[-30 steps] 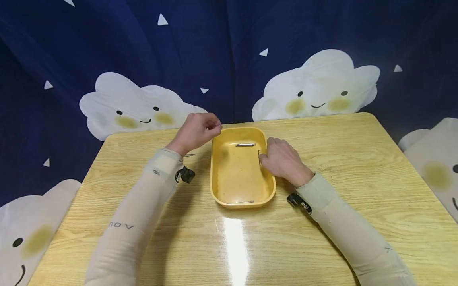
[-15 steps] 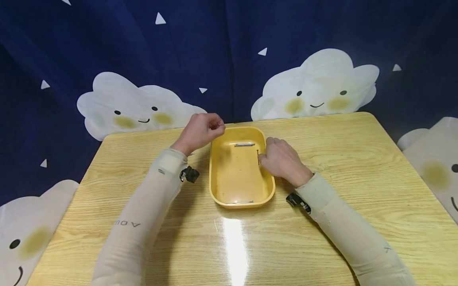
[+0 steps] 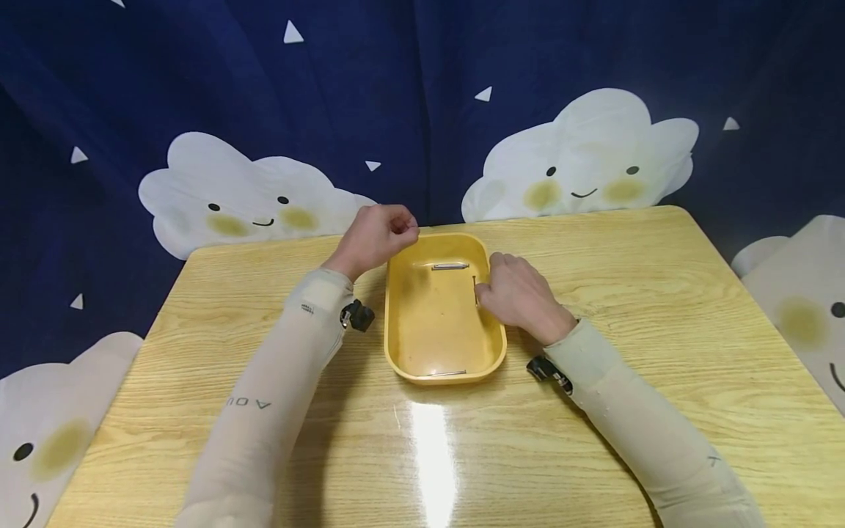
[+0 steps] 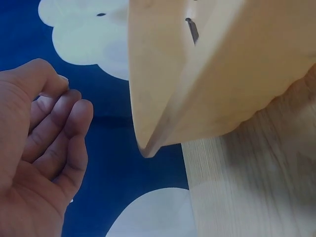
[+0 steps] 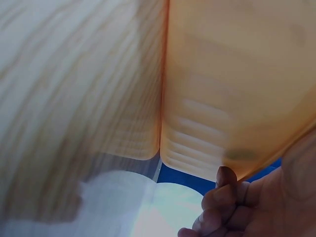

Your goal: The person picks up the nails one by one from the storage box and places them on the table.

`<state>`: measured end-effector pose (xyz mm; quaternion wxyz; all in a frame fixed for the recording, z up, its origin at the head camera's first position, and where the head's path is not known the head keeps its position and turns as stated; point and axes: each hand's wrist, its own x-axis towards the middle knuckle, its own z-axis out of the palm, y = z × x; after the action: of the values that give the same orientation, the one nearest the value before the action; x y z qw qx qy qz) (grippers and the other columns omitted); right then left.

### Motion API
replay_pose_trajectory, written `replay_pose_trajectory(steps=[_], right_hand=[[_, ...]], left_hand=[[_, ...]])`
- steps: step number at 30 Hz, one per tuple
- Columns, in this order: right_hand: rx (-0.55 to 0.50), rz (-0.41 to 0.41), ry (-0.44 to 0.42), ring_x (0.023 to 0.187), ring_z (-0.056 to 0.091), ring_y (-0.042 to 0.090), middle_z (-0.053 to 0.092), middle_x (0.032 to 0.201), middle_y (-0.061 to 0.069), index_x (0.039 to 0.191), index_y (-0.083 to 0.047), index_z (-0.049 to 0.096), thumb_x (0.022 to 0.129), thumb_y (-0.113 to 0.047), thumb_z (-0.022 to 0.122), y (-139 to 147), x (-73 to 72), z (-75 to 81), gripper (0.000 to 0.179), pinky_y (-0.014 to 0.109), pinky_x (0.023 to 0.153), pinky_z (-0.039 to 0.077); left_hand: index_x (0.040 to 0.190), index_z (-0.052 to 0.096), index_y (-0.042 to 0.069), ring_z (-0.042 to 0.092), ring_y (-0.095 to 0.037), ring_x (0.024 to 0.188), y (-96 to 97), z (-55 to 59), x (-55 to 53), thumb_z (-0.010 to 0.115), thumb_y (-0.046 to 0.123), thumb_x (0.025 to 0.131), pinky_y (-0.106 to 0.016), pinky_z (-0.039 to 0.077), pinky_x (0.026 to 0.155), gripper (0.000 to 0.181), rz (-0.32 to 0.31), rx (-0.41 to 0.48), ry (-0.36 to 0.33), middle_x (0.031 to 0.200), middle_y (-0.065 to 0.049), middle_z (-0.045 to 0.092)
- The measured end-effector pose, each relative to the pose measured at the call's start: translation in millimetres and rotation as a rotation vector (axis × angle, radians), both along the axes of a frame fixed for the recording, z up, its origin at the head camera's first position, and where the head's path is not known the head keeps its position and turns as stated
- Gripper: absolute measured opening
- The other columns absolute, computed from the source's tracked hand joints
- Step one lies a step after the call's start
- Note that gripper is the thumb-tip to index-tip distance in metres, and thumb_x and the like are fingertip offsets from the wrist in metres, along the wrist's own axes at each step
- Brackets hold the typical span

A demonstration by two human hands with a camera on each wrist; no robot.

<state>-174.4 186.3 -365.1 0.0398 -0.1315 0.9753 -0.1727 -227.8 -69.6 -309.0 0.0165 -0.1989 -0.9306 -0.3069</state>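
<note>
A yellow plastic tray (image 3: 439,330) stands on the wooden table in the head view. Inside it, thin metal nails (image 3: 450,266) lie near the far end, another nail (image 3: 474,286) by the right wall and one (image 3: 446,373) along the near end. My right hand (image 3: 518,297) grips the right wall, thumb inside; in the right wrist view its fingers (image 5: 224,197) curl outside below the rim. At the far left corner, my left hand (image 3: 379,235) has curled fingers with thumb and fingertips together. Nothing shows between them in the left wrist view.
The wooden table (image 3: 594,257) ends just behind the tray, where a dark blue curtain (image 3: 370,81) with white clouds hangs. Wrist cameras are strapped on both sleeves. A bright light reflection lies on the table in front of the tray.
My left hand has moved slightly right, to the tray's far left corner. Its forearm now hides metal pieces seen earlier on the table left of the tray. The right hand keeps its grip.
</note>
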Motion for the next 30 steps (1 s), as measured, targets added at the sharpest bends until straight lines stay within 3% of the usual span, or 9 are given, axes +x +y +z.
replay_pose_trajectory(steps=[11, 30], right_hand=[[-0.007, -0.001, 0.003, 0.077, 0.054, 0.029, 0.057, 0.088, 0.014, 0.102, 0.001, 0.056, 0.094, -0.031, 0.051, 1, 0.5, -0.1, 0.033, 0.037, 0.063, 0.044], [0.002, -0.013, -0.022, 0.080, 0.056, 0.030, 0.057, 0.091, 0.013, 0.105, 0.000, 0.055, 0.095, -0.033, 0.052, -1, -1.1, 0.3, 0.035, 0.038, 0.064, 0.045]], left_hand=[[0.091, 0.073, 0.012, 0.057, -0.017, 0.073, 15.4, 1.9, -5.4, 0.065, 0.021, 0.093, -0.026, 0.044, 0.067, 0.012, 0.002, 0.021, -0.002, 0.085, -0.004, 0.071], [0.094, 0.074, 0.011, 0.060, -0.017, 0.080, 36.8, -12.1, -15.4, 0.065, 0.021, 0.094, -0.025, 0.048, 0.073, 0.013, 0.010, -0.031, -0.032, 0.089, -0.004, 0.073]])
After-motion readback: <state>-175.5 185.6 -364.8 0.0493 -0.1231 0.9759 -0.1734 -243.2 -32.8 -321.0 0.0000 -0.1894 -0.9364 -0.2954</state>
